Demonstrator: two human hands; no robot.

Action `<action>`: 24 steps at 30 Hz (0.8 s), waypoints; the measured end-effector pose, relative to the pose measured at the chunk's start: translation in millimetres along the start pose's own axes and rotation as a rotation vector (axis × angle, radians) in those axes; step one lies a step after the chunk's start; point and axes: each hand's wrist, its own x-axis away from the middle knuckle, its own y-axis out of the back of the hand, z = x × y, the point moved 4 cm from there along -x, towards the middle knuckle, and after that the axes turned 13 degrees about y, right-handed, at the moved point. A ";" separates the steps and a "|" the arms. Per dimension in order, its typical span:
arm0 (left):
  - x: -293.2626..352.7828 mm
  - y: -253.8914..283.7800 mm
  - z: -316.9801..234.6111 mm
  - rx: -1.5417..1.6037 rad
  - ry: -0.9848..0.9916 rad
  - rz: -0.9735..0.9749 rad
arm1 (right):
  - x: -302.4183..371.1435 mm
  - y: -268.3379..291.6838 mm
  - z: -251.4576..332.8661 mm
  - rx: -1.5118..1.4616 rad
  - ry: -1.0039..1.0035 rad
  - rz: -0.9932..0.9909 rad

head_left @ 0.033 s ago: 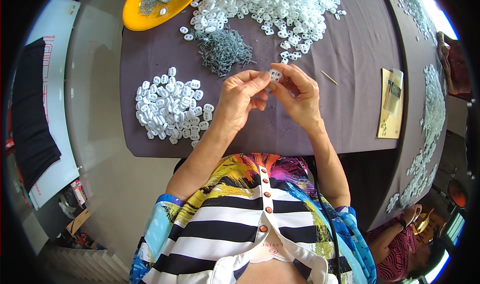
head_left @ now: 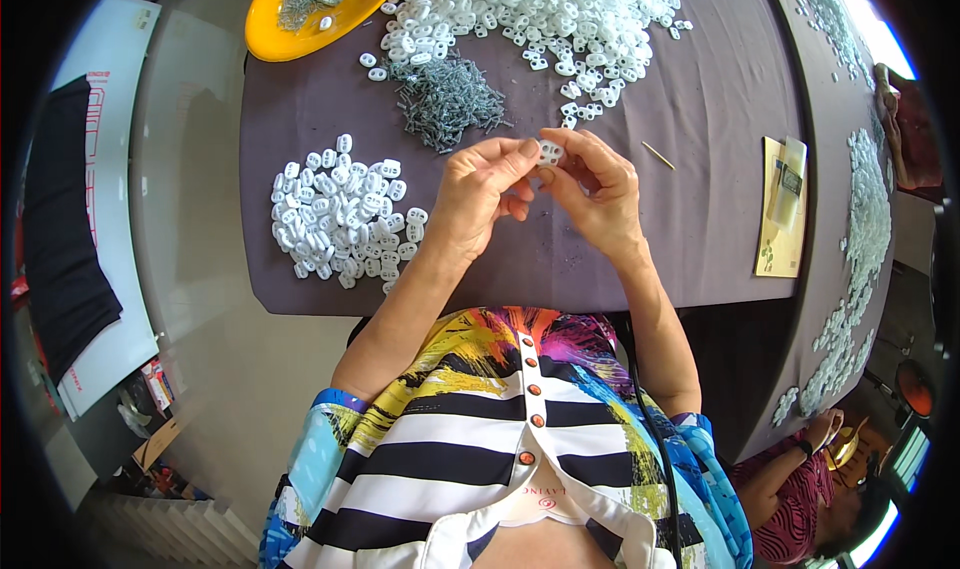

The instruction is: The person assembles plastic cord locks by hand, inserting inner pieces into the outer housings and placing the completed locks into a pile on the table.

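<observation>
Left hand point(head_left: 480, 204) and right hand point(head_left: 592, 194) raised together above the table's point(head_left: 700, 229) near edge, fingertips pinched from both sides on one small white plastic piece point(head_left: 549, 152). Beyond them, mid-table, a heap of grey metal pins point(head_left: 446, 101). By the near left corner, a smaller pile of white pieces point(head_left: 340, 214); along the far edge, a large white heap point(head_left: 540, 9). At the far left corner, a yellow dish point(head_left: 290, 24). Toward the right edge, a yellow card point(head_left: 782, 209).

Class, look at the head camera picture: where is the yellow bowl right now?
The yellow bowl sits at the table's far left corner, left of the big heap of white plastic pieces and beyond the grey pin pile.
</observation>
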 end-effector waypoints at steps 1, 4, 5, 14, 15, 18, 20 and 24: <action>1.3 -0.9 -5.0 -0.107 -0.042 -0.001 | -0.3 0.2 2.0 -0.002 0.000 0.001; 3.1 -3.0 -9.4 -0.210 -0.150 -0.007 | -1.1 -2.0 6.9 0.026 -0.008 0.066; 2.4 -2.7 -9.2 -0.212 -0.149 -0.005 | -1.5 -3.0 6.6 0.017 0.012 0.057; -1.3 -5.0 -7.2 -0.270 -0.168 -0.035 | 5.2 -5.3 -9.0 -0.071 -0.097 0.018; -2.8 -5.1 -6.8 -0.262 -0.171 -0.036 | 6.8 -6.2 -13.3 -0.166 -0.153 -0.021; -4.7 -1.6 -3.9 -0.265 -0.165 -0.044 | 8.3 -9.3 -13.4 -0.379 -0.211 -0.069; -5.8 -1.1 -4.5 -0.277 -0.158 -0.046 | 9.8 -8.0 -16.1 -0.384 -0.216 -0.063; -8.6 -3.6 -4.7 -0.233 -0.110 -0.021 | 9.5 -6.2 -21.1 -0.401 -0.242 -0.057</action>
